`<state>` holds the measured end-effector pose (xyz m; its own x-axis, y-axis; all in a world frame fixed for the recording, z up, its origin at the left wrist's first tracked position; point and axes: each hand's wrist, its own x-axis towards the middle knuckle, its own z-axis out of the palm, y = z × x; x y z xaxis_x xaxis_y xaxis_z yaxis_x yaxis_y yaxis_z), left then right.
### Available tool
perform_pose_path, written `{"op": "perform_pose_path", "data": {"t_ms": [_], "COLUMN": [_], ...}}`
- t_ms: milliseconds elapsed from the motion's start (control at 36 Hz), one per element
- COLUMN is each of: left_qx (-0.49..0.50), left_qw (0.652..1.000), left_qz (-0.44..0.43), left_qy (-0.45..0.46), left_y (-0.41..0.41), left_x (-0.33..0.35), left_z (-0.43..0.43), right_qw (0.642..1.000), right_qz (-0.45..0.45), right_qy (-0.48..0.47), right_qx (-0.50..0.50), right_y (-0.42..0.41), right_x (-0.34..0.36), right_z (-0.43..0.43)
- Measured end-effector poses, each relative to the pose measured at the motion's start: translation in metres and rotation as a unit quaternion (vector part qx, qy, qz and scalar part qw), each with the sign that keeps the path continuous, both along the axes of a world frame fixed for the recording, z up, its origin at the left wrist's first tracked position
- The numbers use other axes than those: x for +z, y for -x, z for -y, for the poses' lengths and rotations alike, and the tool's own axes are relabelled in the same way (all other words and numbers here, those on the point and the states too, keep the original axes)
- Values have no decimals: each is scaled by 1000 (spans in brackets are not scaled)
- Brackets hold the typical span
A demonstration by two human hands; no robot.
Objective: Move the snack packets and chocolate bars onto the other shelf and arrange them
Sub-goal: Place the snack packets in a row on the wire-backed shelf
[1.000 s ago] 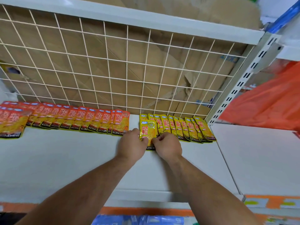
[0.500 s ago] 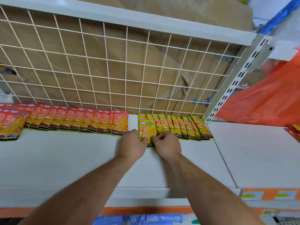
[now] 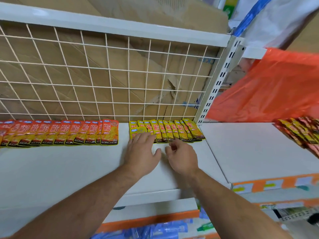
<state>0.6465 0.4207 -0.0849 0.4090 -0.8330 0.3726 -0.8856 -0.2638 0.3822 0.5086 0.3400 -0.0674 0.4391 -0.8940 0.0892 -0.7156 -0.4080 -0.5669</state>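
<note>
A row of yellow snack packets [image 3: 174,131] lies overlapped along the back of the white shelf [image 3: 69,163], right of centre. A longer row of orange-red packets [image 3: 65,132] runs to its left. My left hand [image 3: 142,152] lies flat with straight fingers, its fingertips on the leftmost yellow packet [image 3: 138,131]. My right hand [image 3: 183,156] hovers just in front of the yellow row with fingers loosely curled and holds nothing. More packets [image 3: 300,131] lie in a heap on the neighbouring shelf at the far right.
A white wire grid [image 3: 103,83] backs the shelf, with cardboard behind it. A slotted upright [image 3: 217,87] separates this shelf from the right-hand shelf [image 3: 250,149]. An orange plastic bag [image 3: 276,87] hangs above that shelf. Blue packs [image 3: 155,230] sit on the level below.
Both hands have let go of the yellow packet they were pinching. It now lies at the left end of the yellow row. The right hand has drawn back; the camera has swung right.
</note>
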Motion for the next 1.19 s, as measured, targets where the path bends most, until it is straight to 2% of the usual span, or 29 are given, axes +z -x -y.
{"op": "perform_pose_path", "data": {"t_ms": [83, 139, 194, 278, 556, 806, 1056, 1194], "left_qx": [-42, -61, -75, -94, -137, -206, -266, -297], "left_qw": [997, 992, 985, 980, 972, 959, 944, 941], "left_qz": [43, 62, 61, 59, 68, 73, 111, 78], "left_qy": [-40, -97, -144, -167, -180, -178, -160, -139], "left_y": [25, 44, 64, 102, 243, 342, 404, 435], "left_x": [4, 9, 13, 22, 36, 37, 37, 37], "left_z": [8, 14, 22, 35, 87, 133, 185, 229], "right_qw": [984, 975, 976, 978, 980, 983, 986, 982], "right_qz": [-82, -104, -125, -135, -180, -162, -114, -115], "right_qy": [152, 189, 168, 146, 89, 63, 22, 8], "right_qx": [49, 57, 65, 62, 16, -54, -119, -147], "right_y": [31, 55, 79, 121, 274, 383, 446, 479], "right_x": [-5, -6, -4, -3, 24, 37, 27, 25], "right_z": [9, 16, 25, 37, 69, 96, 124, 151]}}
